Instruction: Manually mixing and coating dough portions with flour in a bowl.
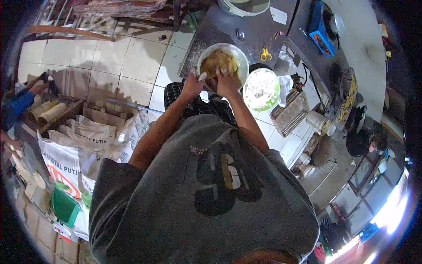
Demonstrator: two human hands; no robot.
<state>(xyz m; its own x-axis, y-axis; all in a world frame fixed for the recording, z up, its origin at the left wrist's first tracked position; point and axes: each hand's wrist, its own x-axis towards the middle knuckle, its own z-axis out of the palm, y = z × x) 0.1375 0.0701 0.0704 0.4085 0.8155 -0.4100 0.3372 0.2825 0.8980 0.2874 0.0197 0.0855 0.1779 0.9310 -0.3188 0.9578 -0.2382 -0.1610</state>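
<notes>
A pale round bowl (244, 59) rests at the dark table's near edge, in front of my lap. Inside it lies a yellow-brown, crumbly or doughy mixture (216, 60). My left hand (192, 84) is closed on the bowl's near left rim, its thumb showing whitish residue. Over the bowl's near right side reaches my right hand (227, 82), its fingers spread and pressed down on the mixture. The fingertips are partly sunk and hard to make out. Just right of the bowl stands a green-rimmed tub (274, 99) with white contents on top.
Yellow scissors (265, 54) and a spoon (240, 35) lie on the dark table (215, 31). A blue portable stove (321, 33) is at the far right, beyond a perforated metal tray (290, 113). White sacks (61, 158) stand at left, near another person's blue sleeve (18, 108).
</notes>
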